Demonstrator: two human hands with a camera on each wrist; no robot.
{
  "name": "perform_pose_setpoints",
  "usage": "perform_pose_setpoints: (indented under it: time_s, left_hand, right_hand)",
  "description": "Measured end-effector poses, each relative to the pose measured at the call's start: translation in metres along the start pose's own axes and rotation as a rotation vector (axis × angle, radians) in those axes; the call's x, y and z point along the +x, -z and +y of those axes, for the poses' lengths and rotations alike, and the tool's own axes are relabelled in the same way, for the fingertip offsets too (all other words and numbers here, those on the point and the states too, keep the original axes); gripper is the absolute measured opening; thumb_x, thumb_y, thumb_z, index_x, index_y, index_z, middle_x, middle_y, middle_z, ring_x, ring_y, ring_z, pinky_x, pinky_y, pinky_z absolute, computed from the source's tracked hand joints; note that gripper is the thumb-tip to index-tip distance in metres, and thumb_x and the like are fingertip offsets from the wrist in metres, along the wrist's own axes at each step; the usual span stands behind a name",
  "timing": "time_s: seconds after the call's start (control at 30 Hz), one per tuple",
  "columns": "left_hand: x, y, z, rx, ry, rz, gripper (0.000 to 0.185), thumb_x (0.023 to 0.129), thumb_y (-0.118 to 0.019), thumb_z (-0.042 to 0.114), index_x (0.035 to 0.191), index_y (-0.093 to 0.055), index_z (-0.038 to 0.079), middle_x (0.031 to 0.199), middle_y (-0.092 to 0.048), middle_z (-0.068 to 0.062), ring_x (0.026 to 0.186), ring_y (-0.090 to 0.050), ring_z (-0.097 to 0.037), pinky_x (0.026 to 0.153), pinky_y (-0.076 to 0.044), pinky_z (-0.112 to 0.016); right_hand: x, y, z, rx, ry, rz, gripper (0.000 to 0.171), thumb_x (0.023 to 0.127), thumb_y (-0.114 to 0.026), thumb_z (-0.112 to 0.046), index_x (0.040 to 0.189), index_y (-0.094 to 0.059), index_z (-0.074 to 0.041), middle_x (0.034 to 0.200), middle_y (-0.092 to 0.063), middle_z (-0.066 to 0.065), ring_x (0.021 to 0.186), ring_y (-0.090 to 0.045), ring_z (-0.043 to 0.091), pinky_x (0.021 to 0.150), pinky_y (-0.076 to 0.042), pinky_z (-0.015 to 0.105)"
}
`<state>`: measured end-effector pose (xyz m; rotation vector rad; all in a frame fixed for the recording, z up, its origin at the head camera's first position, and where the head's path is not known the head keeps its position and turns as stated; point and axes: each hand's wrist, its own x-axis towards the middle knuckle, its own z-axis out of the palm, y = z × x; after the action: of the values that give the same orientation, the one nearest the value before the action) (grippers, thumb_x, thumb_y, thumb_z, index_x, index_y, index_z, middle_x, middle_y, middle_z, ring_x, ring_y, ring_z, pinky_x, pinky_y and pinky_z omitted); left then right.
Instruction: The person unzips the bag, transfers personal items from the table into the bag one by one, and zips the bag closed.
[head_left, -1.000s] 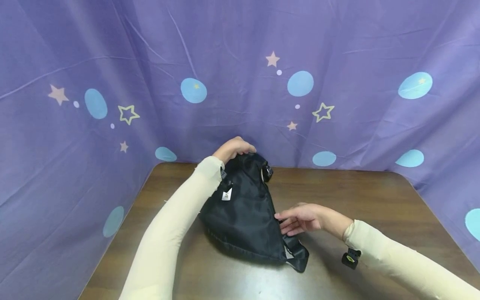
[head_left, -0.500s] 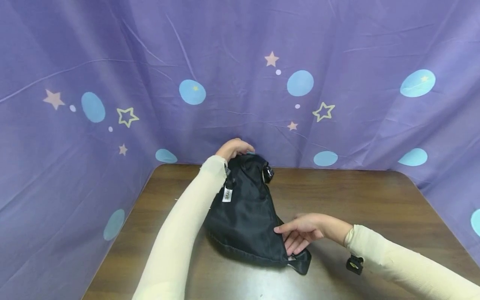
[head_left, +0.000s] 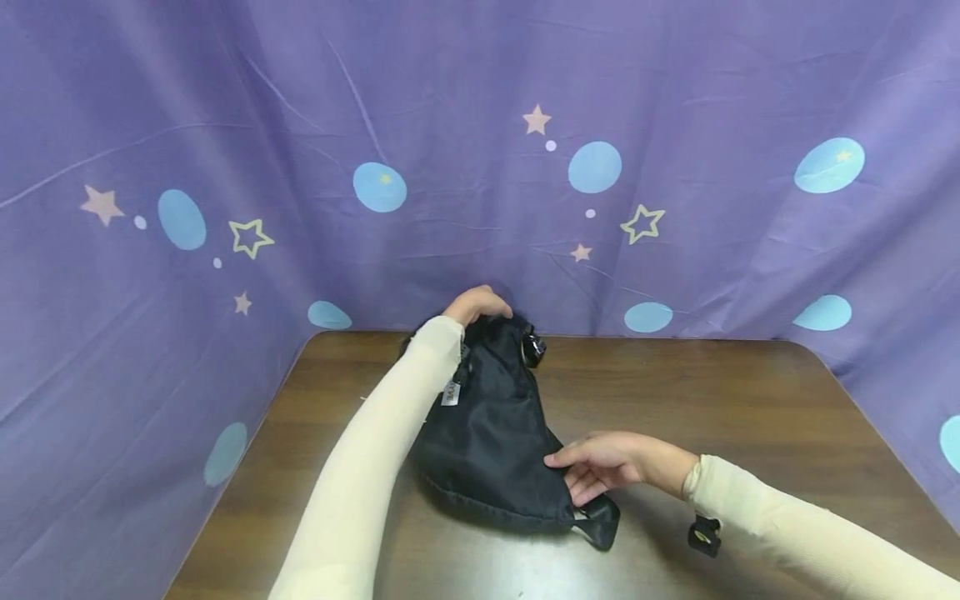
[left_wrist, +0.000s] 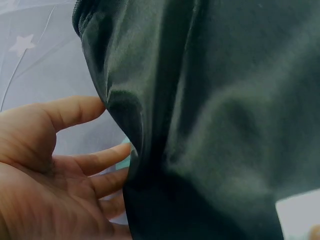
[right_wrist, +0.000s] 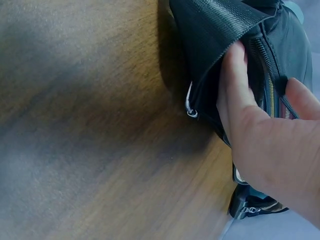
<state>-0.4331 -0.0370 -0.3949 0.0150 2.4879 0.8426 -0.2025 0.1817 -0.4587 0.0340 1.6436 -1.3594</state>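
A black fabric bag (head_left: 487, 442) lies on the brown wooden table (head_left: 712, 400), its long axis running away from me. My left hand (head_left: 480, 304) curls over its far end beside a black buckle (head_left: 532, 350); in the left wrist view the fingers (left_wrist: 100, 160) reach behind the dark fabric (left_wrist: 225, 125). At the near right corner my right hand (head_left: 592, 471) pinches the bag. Its fingers (right_wrist: 235, 85) lie on the webbing strap (right_wrist: 215, 35) and the thumb sits across the zip (right_wrist: 270, 85). The strap end (head_left: 600, 521) sticks out below the hand.
A purple curtain (head_left: 450, 125) with stars and blue dots closes off the back and both sides of the table. A white label (head_left: 451, 393) hangs on the bag's left side. A small metal ring (right_wrist: 190, 107) shows at the strap. Bare tabletop (right_wrist: 75, 125) lies to the right.
My right hand has slid towards me along the bag's right edge and now pinches the corner by the strap. The left hand has kept its hold on the far end.
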Motion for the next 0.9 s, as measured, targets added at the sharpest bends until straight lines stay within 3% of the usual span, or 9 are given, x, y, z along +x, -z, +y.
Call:
perform_pose_setpoints:
  time_s: [0.07,0.2,0.4,0.53,0.6,0.63,0.7,0.8,0.9]
  left_hand:
    - [0.024,0.0,-0.007,0.03,0.006,0.003,0.077,0.088,-0.075,0.03,0.147,-0.042,-0.005,0.152,-0.046,-0.019,0.138,-0.049,-0.034,0.112,-0.048,-0.042]
    - [0.097,-0.005,-0.03,0.092,0.018,0.032,0.082,0.081,-0.079,0.036,0.146,-0.045,-0.001,0.149,-0.05,-0.016,0.13,-0.055,-0.031,0.101,-0.055,-0.04]
    - [0.142,-0.014,-0.046,0.098,0.065,0.029,0.083,0.087,-0.073,0.036,0.154,-0.037,0.003,0.16,-0.039,-0.011,0.142,-0.045,-0.031,0.111,-0.048,-0.041]
    - [0.234,-0.023,-0.084,0.094,0.061,0.035,0.097,0.078,-0.083,0.046,0.154,-0.037,0.005,0.162,-0.035,-0.009,0.143,-0.044,-0.031,0.111,-0.048,-0.043]
    - [0.269,-0.025,-0.098,0.096,0.078,0.024,0.105,0.076,-0.086,0.051,0.156,-0.034,0.008,0.165,-0.031,-0.008,0.145,-0.041,-0.031,0.112,-0.047,-0.046]
    - [0.275,-0.025,-0.101,0.102,0.081,0.019,0.109,0.073,-0.087,0.053,0.157,-0.033,0.007,0.165,-0.03,-0.008,0.146,-0.041,-0.032,0.111,-0.048,-0.046]
    - [0.256,-0.022,-0.096,0.099,0.087,0.027,0.107,0.074,-0.088,0.052,0.155,-0.035,0.005,0.163,-0.034,-0.01,0.145,-0.042,-0.033,0.11,-0.049,-0.046]
    - [0.202,-0.016,-0.077,0.097,0.077,0.058,0.1,0.075,-0.089,0.046,0.149,-0.042,-0.001,0.156,-0.043,-0.015,0.139,-0.049,-0.033,0.106,-0.053,-0.044]
    - [0.172,-0.011,-0.063,0.131,0.09,0.084,0.096,0.075,-0.09,0.045,0.144,-0.046,-0.005,0.148,-0.05,-0.018,0.132,-0.056,-0.033,0.102,-0.056,-0.043]
  right_hand:
    - [0.001,0.0,-0.001,0.007,0.017,-0.007,0.018,0.102,-0.061,-0.025,0.094,-0.066,-0.01,0.078,-0.071,0.002,0.072,-0.072,0.011,0.074,-0.063,0.027]
    - [0.001,0.001,-0.002,0.01,0.049,-0.021,0.015,0.101,-0.06,-0.021,0.093,-0.067,-0.011,0.08,-0.071,0.001,0.074,-0.072,0.01,0.076,-0.063,0.027]
    - [0.001,-0.001,-0.001,0.018,0.07,-0.029,0.014,0.101,-0.061,-0.019,0.092,-0.068,-0.011,0.081,-0.073,0.001,0.077,-0.073,0.011,0.078,-0.063,0.027]
    - [0.002,-0.002,0.0,0.022,0.074,-0.023,0.013,0.1,-0.061,-0.018,0.09,-0.068,-0.011,0.08,-0.073,0.002,0.075,-0.072,0.011,0.076,-0.063,0.027]
    - [0.002,-0.002,0.002,0.021,0.08,-0.019,0.012,0.099,-0.062,-0.017,0.091,-0.067,-0.011,0.079,-0.072,0.002,0.074,-0.072,0.011,0.075,-0.063,0.028]
    - [0.003,-0.003,0.003,0.018,0.083,-0.017,0.011,0.099,-0.061,-0.017,0.092,-0.067,-0.011,0.079,-0.071,0.002,0.074,-0.071,0.011,0.076,-0.063,0.028]
    - [0.003,-0.003,0.004,0.015,0.086,-0.013,0.009,0.099,-0.061,-0.016,0.095,-0.067,-0.011,0.08,-0.07,0.001,0.074,-0.07,0.011,0.076,-0.063,0.028]
    - [0.003,-0.003,0.006,0.016,0.088,-0.007,0.009,0.1,-0.06,-0.014,0.098,-0.067,-0.009,0.082,-0.07,0.001,0.075,-0.07,0.011,0.077,-0.062,0.028]
    - [0.002,-0.003,0.007,0.03,0.084,0.003,0.007,0.099,-0.061,-0.012,0.096,-0.067,-0.009,0.084,-0.07,0.001,0.077,-0.07,0.012,0.078,-0.062,0.028]
